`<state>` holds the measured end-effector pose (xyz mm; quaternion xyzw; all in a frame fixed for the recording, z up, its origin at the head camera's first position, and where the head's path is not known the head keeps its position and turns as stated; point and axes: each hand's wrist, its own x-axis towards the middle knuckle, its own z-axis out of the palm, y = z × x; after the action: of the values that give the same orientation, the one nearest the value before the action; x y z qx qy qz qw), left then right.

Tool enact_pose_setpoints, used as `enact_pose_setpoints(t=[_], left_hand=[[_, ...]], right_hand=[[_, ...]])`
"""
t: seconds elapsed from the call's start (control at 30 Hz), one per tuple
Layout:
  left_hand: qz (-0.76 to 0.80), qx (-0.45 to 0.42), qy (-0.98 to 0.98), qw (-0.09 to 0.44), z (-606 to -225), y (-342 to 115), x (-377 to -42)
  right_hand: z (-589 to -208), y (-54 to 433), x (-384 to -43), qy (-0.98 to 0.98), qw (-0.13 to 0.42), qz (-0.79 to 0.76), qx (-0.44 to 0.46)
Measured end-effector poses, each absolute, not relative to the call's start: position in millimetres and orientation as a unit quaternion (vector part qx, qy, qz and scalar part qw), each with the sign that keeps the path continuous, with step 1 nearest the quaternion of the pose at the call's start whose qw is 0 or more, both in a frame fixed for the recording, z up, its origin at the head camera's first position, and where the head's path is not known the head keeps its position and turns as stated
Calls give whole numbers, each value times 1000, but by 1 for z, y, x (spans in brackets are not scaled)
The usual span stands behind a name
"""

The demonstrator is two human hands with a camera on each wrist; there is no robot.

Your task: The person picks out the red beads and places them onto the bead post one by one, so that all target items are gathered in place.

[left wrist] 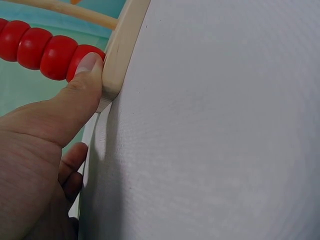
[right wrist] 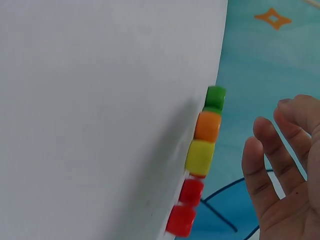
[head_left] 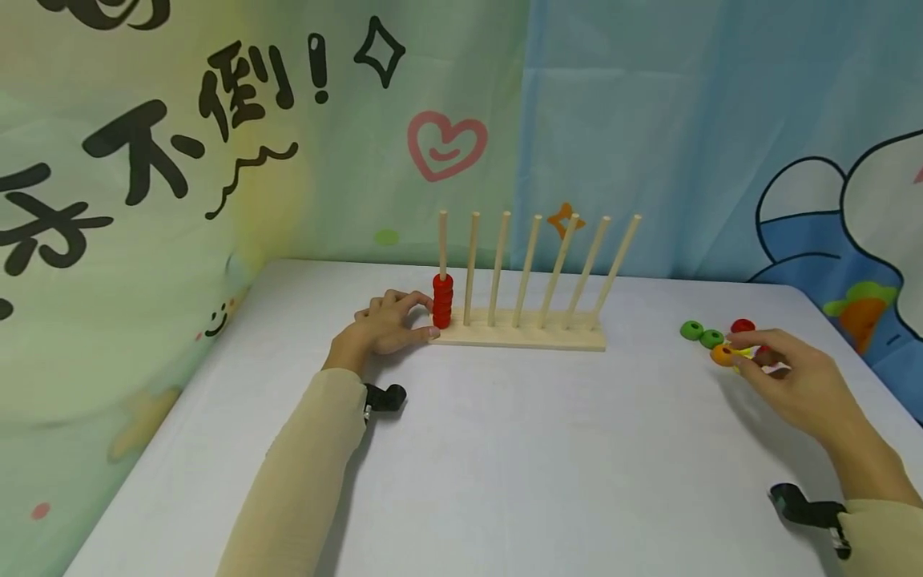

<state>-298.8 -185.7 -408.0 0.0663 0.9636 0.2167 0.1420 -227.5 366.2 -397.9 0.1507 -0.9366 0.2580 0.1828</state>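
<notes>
Currently showing, at frame centre, pale wooden seven-peg stand (head_left: 505,338) on white desk (head_left: 519,449), red round beads (head_left: 443,303) stacked on leftmost peg. Pinching stand's left end with left hand (head_left: 387,327). Holding right hand (head_left: 800,389) spread, frame right, near loose green, orange, yellow and red beads (right wrist: 200,157).

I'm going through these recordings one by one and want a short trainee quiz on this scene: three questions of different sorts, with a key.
1. How many upright pegs does the wooden rack have?

2. In the head view, where do the stacked red beads sit?
A) Rightmost peg
B) Middle peg
C) Leftmost peg

3. True or false: the left hand is at the wooden rack, while the right hand is at the loose beads.

Key:
1. Seven.
2. C.
3. True.
</notes>
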Motion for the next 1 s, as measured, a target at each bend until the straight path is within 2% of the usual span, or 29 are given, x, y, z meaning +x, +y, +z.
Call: enact_pose_setpoints(t=[0.2, 0.8, 1.0], left_hand=[[217, 66, 963, 146, -406, -185, -299], [227, 75, 961, 141, -406, -185, -298], [226, 75, 961, 142, -407, -185, -299]], right_hand=[[-402, 377, -225, -942, 191, 246, 126], [-418, 409, -232, -968, 126, 216, 1], [-418, 414, -230, -974, 99, 203, -10]])
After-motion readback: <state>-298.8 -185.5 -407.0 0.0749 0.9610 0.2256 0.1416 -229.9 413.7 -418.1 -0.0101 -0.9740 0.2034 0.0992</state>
